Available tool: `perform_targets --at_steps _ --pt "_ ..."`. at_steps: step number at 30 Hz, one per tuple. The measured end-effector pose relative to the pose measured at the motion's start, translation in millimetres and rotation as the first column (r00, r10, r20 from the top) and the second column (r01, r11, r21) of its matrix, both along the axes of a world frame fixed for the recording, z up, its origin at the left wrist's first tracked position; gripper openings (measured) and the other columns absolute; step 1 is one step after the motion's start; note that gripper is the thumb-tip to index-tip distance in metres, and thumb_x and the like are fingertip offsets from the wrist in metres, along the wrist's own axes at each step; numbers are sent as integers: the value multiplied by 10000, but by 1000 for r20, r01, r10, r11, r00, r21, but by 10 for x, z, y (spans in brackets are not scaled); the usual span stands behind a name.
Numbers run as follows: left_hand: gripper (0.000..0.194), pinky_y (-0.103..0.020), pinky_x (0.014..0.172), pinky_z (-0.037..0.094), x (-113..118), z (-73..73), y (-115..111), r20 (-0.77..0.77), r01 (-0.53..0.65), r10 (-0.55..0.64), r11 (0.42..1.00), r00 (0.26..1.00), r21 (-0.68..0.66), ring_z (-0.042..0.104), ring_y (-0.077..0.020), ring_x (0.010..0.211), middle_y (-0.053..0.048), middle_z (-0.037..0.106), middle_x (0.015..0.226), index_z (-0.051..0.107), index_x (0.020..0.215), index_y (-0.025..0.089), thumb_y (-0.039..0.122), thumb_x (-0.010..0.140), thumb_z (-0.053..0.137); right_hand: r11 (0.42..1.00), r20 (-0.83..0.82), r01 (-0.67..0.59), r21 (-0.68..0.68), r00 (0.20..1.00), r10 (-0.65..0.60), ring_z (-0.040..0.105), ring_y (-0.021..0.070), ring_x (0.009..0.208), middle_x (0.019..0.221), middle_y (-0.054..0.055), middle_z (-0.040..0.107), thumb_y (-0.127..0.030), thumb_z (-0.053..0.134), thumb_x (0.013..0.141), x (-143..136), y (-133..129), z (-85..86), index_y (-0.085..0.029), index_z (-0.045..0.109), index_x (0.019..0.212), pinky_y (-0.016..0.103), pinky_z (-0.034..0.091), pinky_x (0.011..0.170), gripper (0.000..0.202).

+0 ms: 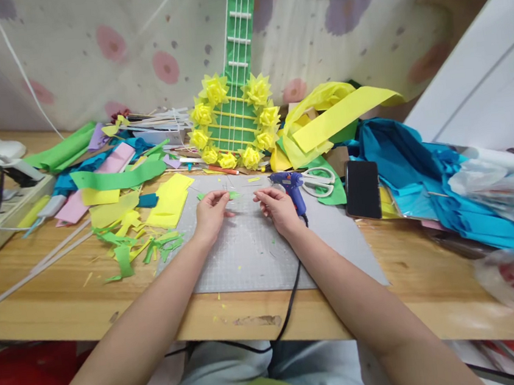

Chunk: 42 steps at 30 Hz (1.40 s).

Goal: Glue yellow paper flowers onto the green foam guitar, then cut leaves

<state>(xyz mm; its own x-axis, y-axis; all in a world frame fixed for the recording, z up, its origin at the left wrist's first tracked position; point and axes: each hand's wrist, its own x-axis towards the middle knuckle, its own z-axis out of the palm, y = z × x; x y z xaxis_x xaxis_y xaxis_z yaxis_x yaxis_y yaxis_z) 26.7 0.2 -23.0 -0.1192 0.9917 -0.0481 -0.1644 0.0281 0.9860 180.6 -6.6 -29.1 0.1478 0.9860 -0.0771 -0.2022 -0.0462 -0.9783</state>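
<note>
Over the grey cutting mat (250,260), my left hand (212,214) is closed in a pinch. My right hand (279,208) faces it a short way off, also pinched. Something thin and pale, hard to make out, shows between the fingertips. A bit of green paper (234,194) shows just behind my left fingers. The blue glue gun (295,192) lies right behind my right hand, and white-handled scissors (319,181) rest beside it. Behind the mat stands a green paper-covered guitar shape (235,135) with white strings, ringed by yellow paper flowers (268,116).
Green and yellow scraps (123,255) and coloured paper strips (120,176) litter the left side. A black phone (362,189), blue crepe paper (394,160) and plastic bags (508,184) lie on the right. A black cord (294,286) crosses the mat and the table's front edge.
</note>
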Motion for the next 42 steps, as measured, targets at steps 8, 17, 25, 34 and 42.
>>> perform_targets --at_steps 8,17,25,34,42 --pt "250 -212 447 513 10 -1 0 -20 5 -5 1000 1000 -12 525 -84 584 3 581 703 600 791 136 323 642 674 1000 7 -3 -5 1000 3 407 42 437 658 -12 619 -386 706 548 5 18 -20 -178 614 691 192 296 383 268" --pt "269 -226 425 500 4 38 -21 27 35 -35 999 999 -16 358 -17 402 34 560 658 580 803 132 342 658 664 1000 8 -4 -10 1000 4 405 40 436 659 -11 620 -391 710 541 7 23 -22 -174 619 704 189 291 384 286" --pt "337 -236 464 503 -43 91 1 86 172 -166 982 982 -72 361 -12 353 22 585 616 594 789 133 447 680 646 1000 35 -28 8 999 27 404 47 439 653 -10 622 -405 704 555 -3 -2 0 -181 624 700 199 285 394 279" --pt "369 -189 394 420 -94 90 -6 16 243 -243 959 970 -145 518 -61 403 -123 707 816 593 702 113 465 642 684 1000 46 -26 11 999 26 386 50 430 641 -6 620 -399 700 556 -5 -8 8 -184 614 679 206 274 392 262" --pt "362 -167 342 314 -81 89 -9 -12 249 -253 961 967 -123 537 -69 402 -141 706 806 586 688 106 457 666 672 999 28 -33 7 999 32 384 44 426 638 -10 622 -393 706 559 -9 -8 4 -180 620 683 201 270 386 261"
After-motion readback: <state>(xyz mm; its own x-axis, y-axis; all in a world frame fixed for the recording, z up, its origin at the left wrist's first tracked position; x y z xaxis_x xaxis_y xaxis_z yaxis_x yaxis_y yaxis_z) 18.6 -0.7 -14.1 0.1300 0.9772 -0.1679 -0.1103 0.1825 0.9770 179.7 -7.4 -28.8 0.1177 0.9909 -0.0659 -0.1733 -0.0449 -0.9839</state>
